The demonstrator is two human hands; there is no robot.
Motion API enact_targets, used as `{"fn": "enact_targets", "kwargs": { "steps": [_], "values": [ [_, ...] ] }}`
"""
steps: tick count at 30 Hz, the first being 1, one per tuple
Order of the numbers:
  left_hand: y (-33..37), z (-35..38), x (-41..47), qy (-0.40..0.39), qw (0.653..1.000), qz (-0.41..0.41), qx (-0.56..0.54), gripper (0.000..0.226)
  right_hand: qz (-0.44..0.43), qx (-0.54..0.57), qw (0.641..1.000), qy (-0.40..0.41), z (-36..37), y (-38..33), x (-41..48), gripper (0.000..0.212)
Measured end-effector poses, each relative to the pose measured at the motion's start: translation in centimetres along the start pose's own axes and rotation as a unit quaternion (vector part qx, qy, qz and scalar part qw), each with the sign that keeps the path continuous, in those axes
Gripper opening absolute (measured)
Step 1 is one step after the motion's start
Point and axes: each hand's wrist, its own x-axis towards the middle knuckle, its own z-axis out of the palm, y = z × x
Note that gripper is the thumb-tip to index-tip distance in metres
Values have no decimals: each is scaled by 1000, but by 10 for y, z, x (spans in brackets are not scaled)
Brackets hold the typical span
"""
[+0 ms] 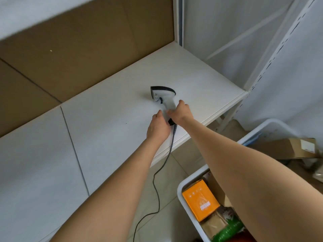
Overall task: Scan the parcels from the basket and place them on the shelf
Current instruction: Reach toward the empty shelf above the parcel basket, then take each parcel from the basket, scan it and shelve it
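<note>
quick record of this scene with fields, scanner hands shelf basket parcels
scanner: lies on the white shelf, head pointing away from the person
cable: trails off the shelf's front edge
left hand: holds the handle's lower end
right hand: grips the handle from the right
basket: white, lower right, below shelf level
orange box: in the basket among other parcels, untouched

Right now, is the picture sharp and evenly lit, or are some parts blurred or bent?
Head view: light is soft and even, with a faint shadow beside the scanner; the posts of the shelf lean apart from the wide lens; the brown box at the right border is blurred.
</note>
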Motion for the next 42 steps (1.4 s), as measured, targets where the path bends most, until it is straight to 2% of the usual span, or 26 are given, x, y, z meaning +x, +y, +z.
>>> {"fn": "enact_targets", "kwargs": {
  "steps": [4,7,9,12,17,21,26,30,31,34,38,40,42],
  "values": [
    [-4,12,4,-12,999,27,-35,43,-2,7,1000,4,12,9,14,62],
    [-4,19,6,-10,994,6,-106,45,7,-13,1000,11,17,15,20,58],
    [-6,22,9,-4,989,-21,-143,49,14,-30,999,17,17,16,22,48],
    [-11,23,10,-4,981,-55,-185,50,18,-26,999,-18,12,19,17,20],
    [-3,11,-16,-42,948,-102,-299,37,57,72,993,-78,-5,24,-29,22],
    [13,0,-47,-66,963,-117,-235,27,116,223,964,-84,-19,40,-78,14],
    [42,-14,-104,-177,948,-156,-214,46,156,370,914,-52,-45,62,-152,6],
    [60,-22,-175,-291,897,-222,-246,66,225,466,855,-38,-65,76,-210,52],
    [62,-23,-192,-319,890,-226,-234,68,233,488,840,-35,-70,79,-223,54],
    [71,-20,-234,-395,868,-221,-204,66,256,531,807,-26,-92,90,-261,41],
    [92,-9,-269,-474,837,-210,-174,79,277,489,827,-18,-122,108,-298,40],
    [107,-2,-282,-508,822,-200,-162,79,301,449,841,-18,-136,121,-313,37],
    [123,5,-296,-546,804,-185,-149,78,322,438,839,-19,-152,136,-324,28]
  ]
}}
